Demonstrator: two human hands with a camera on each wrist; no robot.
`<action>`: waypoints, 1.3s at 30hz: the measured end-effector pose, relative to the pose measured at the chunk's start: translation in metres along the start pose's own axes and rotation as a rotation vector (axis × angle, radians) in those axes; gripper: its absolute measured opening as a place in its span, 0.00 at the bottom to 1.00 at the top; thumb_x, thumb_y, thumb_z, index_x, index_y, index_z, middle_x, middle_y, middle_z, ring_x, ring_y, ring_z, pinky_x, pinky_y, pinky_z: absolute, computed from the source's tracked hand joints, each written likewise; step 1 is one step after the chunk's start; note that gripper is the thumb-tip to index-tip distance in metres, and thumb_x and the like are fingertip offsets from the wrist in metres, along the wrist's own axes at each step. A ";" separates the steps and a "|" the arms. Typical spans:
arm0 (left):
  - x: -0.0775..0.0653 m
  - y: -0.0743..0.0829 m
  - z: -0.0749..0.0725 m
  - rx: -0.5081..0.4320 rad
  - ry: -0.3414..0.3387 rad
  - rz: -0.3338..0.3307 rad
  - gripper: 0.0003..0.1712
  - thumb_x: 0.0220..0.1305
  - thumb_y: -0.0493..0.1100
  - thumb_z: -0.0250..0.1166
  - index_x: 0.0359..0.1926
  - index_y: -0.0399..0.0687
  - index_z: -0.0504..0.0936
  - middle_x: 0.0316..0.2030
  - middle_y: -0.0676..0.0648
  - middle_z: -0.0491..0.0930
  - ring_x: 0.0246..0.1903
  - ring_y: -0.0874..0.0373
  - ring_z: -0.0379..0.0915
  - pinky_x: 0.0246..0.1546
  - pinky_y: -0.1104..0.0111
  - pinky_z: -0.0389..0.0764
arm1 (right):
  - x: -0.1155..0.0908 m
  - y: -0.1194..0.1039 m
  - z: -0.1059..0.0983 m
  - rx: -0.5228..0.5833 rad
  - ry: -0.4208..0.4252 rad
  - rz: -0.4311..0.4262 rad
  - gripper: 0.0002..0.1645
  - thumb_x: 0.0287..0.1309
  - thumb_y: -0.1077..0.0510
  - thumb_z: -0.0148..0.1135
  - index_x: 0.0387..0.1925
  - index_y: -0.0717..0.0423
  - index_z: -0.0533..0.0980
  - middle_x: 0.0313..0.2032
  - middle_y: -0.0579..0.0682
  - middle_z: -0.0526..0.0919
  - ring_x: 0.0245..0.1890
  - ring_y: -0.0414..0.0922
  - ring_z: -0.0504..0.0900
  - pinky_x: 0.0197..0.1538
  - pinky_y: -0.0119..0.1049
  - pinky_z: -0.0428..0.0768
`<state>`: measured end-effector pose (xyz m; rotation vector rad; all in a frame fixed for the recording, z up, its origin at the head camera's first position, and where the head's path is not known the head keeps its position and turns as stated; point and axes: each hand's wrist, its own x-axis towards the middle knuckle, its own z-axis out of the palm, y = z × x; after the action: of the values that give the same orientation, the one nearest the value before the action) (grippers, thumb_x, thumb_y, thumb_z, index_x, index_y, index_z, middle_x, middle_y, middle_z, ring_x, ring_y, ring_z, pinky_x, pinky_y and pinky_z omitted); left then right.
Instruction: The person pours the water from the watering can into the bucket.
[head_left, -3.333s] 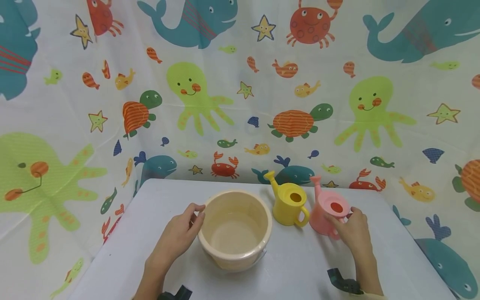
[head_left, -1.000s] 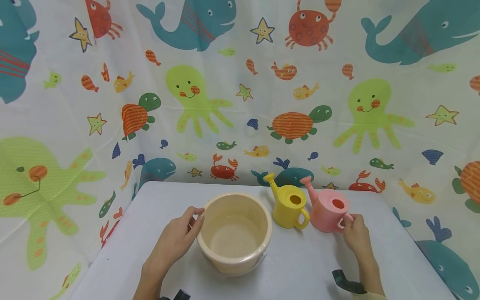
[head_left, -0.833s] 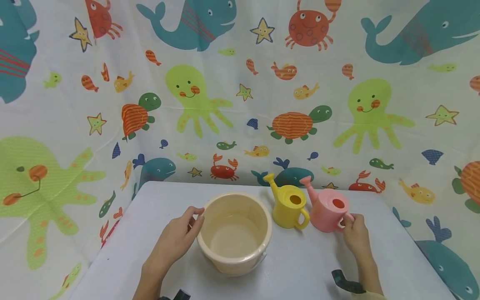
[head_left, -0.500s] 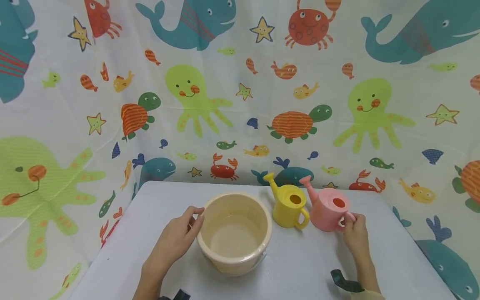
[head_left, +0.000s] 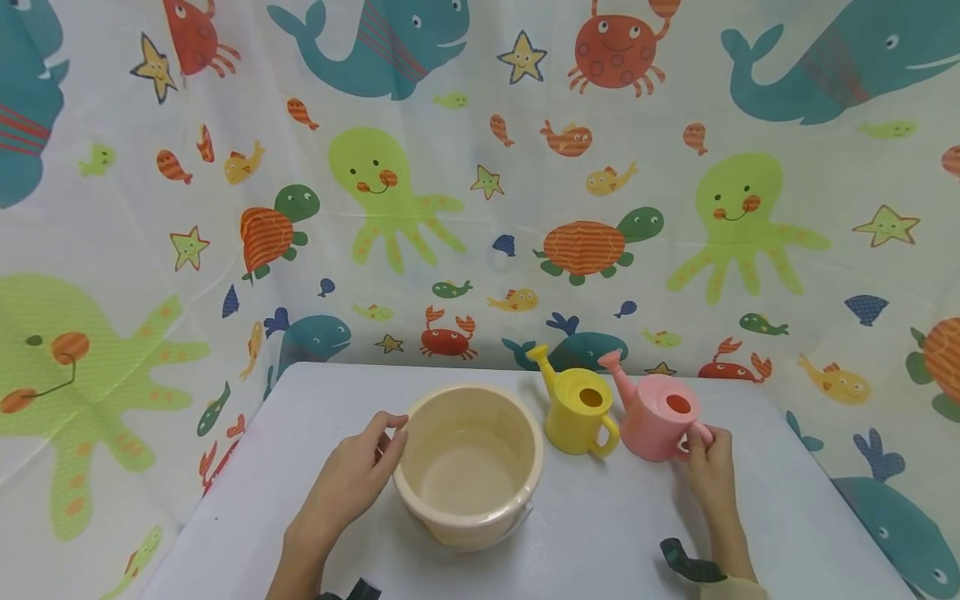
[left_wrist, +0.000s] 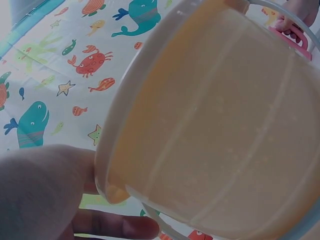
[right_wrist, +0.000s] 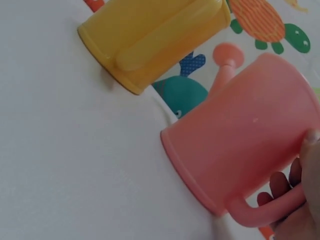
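Note:
A cream bucket (head_left: 471,467) stands upright on the white table (head_left: 337,387). My left hand (head_left: 356,473) holds its left rim; in the left wrist view one digit passes behind the rim and a finger (left_wrist: 117,225) lies below it beside the bail handle. To the right of the bucket, a yellow watering can (head_left: 573,421) stands untouched. Beside that can is a pink watering can (head_left: 651,429), its spout pointing back left. My right hand (head_left: 711,467) grips the pink can's handle (right_wrist: 265,212), with the fingers curled through the loop in the right wrist view.
Behind the table hangs a white curtain (head_left: 480,217) printed with sea animals, which also covers both sides. The yellow can stands between the bucket and the pink can. Dark straps (head_left: 690,562) show at the wrists.
My right hand has shifted from the pink can's upper side to its handle. The pink can has turned, its spout now slanting left and its handle right. My left hand stays at the bucket.

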<state>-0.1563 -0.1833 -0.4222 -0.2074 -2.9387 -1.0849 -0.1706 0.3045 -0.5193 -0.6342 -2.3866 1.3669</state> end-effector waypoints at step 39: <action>-0.002 0.004 -0.002 0.014 -0.003 -0.006 0.18 0.74 0.53 0.56 0.61 0.58 0.75 0.28 0.54 0.78 0.27 0.61 0.69 0.26 0.72 0.73 | -0.008 0.004 0.022 0.182 0.240 0.046 0.31 0.70 0.32 0.44 0.56 0.52 0.63 0.47 0.43 0.68 0.50 0.39 0.68 0.60 0.29 0.77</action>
<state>-0.1542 -0.1818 -0.4179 -0.2004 -2.9500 -1.0659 -0.1731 0.2857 -0.5341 -0.7594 -2.0456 1.4188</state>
